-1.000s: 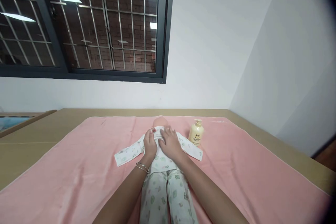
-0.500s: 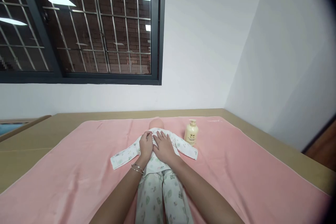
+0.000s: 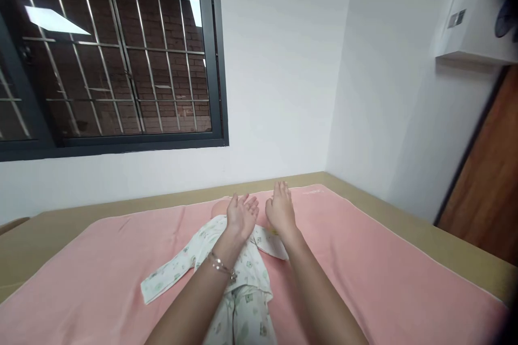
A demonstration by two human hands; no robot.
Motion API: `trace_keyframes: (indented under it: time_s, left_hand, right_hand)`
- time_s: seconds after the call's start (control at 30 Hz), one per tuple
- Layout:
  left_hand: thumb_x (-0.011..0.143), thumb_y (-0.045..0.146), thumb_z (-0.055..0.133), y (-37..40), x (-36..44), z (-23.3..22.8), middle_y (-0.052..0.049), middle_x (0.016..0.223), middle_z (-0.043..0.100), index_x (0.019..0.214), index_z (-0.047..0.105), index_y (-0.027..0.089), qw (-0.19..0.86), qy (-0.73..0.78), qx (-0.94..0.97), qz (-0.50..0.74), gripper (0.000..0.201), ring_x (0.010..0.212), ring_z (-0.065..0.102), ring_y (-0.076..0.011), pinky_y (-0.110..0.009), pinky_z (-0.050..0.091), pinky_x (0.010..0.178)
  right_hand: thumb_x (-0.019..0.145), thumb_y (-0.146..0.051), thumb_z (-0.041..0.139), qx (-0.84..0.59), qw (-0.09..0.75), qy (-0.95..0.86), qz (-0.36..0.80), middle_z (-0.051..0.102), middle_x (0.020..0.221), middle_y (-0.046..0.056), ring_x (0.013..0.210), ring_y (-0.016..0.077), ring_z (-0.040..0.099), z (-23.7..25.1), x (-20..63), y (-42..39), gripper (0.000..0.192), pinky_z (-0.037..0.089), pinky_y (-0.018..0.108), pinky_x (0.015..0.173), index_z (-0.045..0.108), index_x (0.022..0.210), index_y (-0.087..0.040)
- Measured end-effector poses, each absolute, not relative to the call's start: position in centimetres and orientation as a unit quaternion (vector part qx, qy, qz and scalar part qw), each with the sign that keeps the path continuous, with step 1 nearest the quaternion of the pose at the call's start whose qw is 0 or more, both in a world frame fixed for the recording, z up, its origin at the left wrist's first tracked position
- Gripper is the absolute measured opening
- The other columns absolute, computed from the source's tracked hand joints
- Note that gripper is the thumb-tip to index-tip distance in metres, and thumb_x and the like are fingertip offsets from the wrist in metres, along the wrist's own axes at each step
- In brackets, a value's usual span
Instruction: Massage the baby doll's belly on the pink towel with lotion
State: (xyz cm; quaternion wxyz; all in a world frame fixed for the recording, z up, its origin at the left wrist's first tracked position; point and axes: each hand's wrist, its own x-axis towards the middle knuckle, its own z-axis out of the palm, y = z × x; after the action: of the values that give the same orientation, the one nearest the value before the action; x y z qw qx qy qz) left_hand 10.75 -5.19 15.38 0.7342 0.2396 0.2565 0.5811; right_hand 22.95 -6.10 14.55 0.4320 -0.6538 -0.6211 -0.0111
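Both hands are up off the doll in white printed cotton pyjamas (image 3: 243, 280): left hand (image 3: 242, 216) and right hand (image 3: 280, 209) with fingers spread, holding nothing, above the pink towel (image 3: 384, 280).

A pink towel (image 3: 364, 280) covers the tan table (image 3: 424, 226).

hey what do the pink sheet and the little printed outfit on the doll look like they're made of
Pink sheet: looks like a soft towel or fleece, matte and slightly fuzzy with a stitched pale edge. Printed outfit: seems thin cotton knit, white with small green prints; it creases and lies limp. Neither can be settled by look alone.
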Motion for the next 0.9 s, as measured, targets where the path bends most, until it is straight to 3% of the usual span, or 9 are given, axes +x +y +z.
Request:
trace_keyframes:
  time_s: [0.07,0.17,0.3,0.43,0.6,0.8,0.9]
  left_hand:
    - [0.089,0.052,0.035,-3.8,12.5,15.9,-0.027,0.142,0.041,0.139,0.036,0.008,0.789,0.257,0.167,0.532,0.066,0.135,0.042,-0.0282,-0.038,0.053,0.092]
    - [0.089,0.049,0.034,-1.9,14.4,15.7,-0.024,0.148,0.034,0.144,0.028,0.008,0.789,0.264,0.113,0.543,0.069,0.140,0.034,-0.0264,-0.034,0.056,0.087]
    - [0.091,0.045,0.034,-0.9,15.6,15.0,-0.025,0.146,0.037,0.145,0.026,0.006,0.798,0.257,0.103,0.536,0.067,0.135,0.041,-0.0282,-0.034,0.057,0.083]
    - [0.091,0.042,0.036,-2.5,14.6,14.1,-0.025,0.142,0.042,0.146,0.023,0.008,0.817,0.267,0.115,0.499,0.066,0.129,0.049,-0.0294,-0.035,0.058,0.080]
    - [0.092,0.038,0.035,-7.3,10.2,13.9,-0.026,0.138,0.046,0.141,0.030,0.007,0.855,0.315,0.136,0.389,0.059,0.126,0.051,-0.0315,-0.040,0.056,0.083]
    - [0.091,0.035,0.039,-11.9,5.0,16.7,-0.020,0.133,0.054,0.134,0.040,0.013,0.814,0.345,0.122,0.451,0.048,0.128,0.051,-0.0290,-0.040,0.052,0.092]
    - [0.091,0.035,0.038,-12.5,3.0,17.8,-0.018,0.132,0.055,0.131,0.044,0.015,0.797,0.345,0.122,0.481,0.045,0.128,0.051,-0.0267,-0.039,0.050,0.094]
  right_hand:
    - [0.082,-0.008,0.033,-0.683,0.385,-0.619,0.026,0.024,0.153,0.019,0.145,0.0264,0.015,13.7,24.2,-4.7,0.064,0.013,0.040,0.118,0.029,0.145,0.004]
    - [0.084,-0.008,0.031,-0.690,0.342,-0.634,0.064,0.035,0.148,0.018,0.141,0.0231,0.029,12.6,25.4,-3.5,0.057,0.018,0.038,0.116,0.041,0.140,-0.001]
    - [0.087,-0.014,0.033,-0.691,0.328,-0.643,0.036,0.047,0.141,0.015,0.133,0.0245,0.041,12.6,25.8,-3.7,0.050,0.017,0.044,0.115,0.050,0.134,-0.008]
    - [0.088,-0.015,0.035,-0.706,0.313,-0.635,0.012,0.059,0.129,0.012,0.119,0.0259,0.053,13.3,26.0,-4.4,0.044,0.030,0.042,0.106,0.057,0.126,-0.016]
    - [0.088,-0.015,0.034,-0.718,0.295,-0.631,0.006,0.051,0.138,0.009,0.118,0.0254,0.053,13.7,26.0,-4.6,0.046,0.037,0.036,0.096,0.058,0.127,-0.019]
    - [0.087,-0.011,0.033,-0.734,0.272,-0.621,-0.039,0.057,0.131,0.012,0.115,0.0277,0.055,13.3,24.5,-4.3,0.046,0.035,0.041,0.098,0.061,0.122,-0.016]
    - [0.088,-0.013,0.034,-0.742,0.269,-0.613,-0.036,0.049,0.139,0.016,0.126,0.0315,0.046,12.9,23.8,-4.0,0.045,0.032,0.045,0.103,0.058,0.127,-0.011]
